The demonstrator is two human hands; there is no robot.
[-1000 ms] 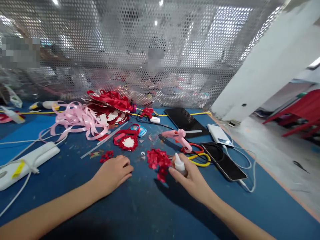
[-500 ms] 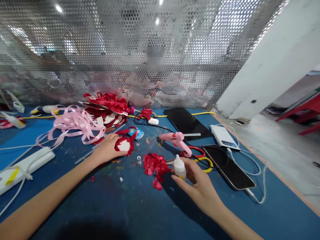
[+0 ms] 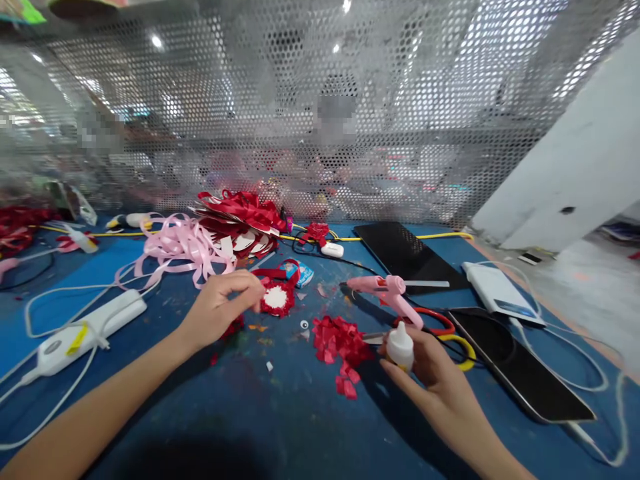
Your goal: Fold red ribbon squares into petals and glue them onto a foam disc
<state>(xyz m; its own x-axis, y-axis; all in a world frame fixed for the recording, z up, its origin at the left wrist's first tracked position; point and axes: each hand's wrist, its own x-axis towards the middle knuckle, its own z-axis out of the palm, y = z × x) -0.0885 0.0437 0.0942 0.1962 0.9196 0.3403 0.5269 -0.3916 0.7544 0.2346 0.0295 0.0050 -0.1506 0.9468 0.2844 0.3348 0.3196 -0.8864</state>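
Note:
My right hand (image 3: 437, 380) holds a small white glue bottle (image 3: 401, 348) with its nozzle up, between thumb and fingers. My left hand (image 3: 220, 308) is closed in a pinch at the left edge of a red ribbon medal (image 3: 285, 308) with a white centre. Whether its fingertips grip the rim or something tiny cannot be made out. Right of the medal lies a googly eye (image 3: 304, 325). A pile of cut red ribbon pieces (image 3: 340, 341) is between the hands. Scissors (image 3: 467, 353) with a yellow handle lie partly behind my right hand.
A pink glue gun (image 3: 385, 288) lies behind the bottle. Phone (image 3: 525, 367), power bank (image 3: 500, 293) and black tablet (image 3: 410, 257) are at right. Pink ribbon (image 3: 175, 247), stacked red medals (image 3: 240, 217) and a power strip (image 3: 95, 327) are at left. A perforated metal screen (image 3: 300, 133) stands behind.
The view has turned left, so everything sits further right. My left hand has drawn back leftward from over the medal, its fingers now pinched. The right hand keeps the glue bottle.

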